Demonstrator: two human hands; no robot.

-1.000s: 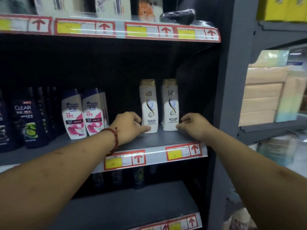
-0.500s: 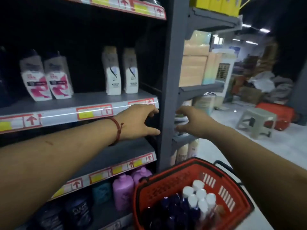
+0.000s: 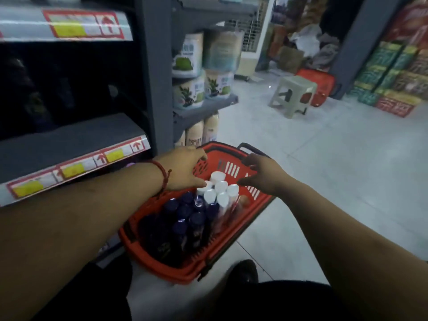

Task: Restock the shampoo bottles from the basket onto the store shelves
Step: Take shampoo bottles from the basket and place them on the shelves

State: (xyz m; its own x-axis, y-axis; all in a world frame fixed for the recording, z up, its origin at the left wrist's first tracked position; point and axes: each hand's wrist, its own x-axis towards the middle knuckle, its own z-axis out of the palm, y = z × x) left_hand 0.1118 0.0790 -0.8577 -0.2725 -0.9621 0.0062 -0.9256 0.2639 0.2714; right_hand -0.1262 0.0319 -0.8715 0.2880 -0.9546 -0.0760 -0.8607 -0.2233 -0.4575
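Nothing really readable here tbh. The price tags [image 3: 83,24] along the shelves [image 3: 69,140] just show red up-arrows next to yellow patches, and the print's a blur. The wrapped packs [image 3: 187,56] carry characters, too fuzzy to make out.

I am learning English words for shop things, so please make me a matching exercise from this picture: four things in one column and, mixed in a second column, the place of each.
Things
1 stool
2 basket
3 bracelet
4 white caps

Places
a on the wrist of the left hand
b on the floor, right beside the shelf
c inside the basket, between that hand and the right hand
d further back on the open floor

Pairs: 1-d, 2-b, 3-a, 4-c
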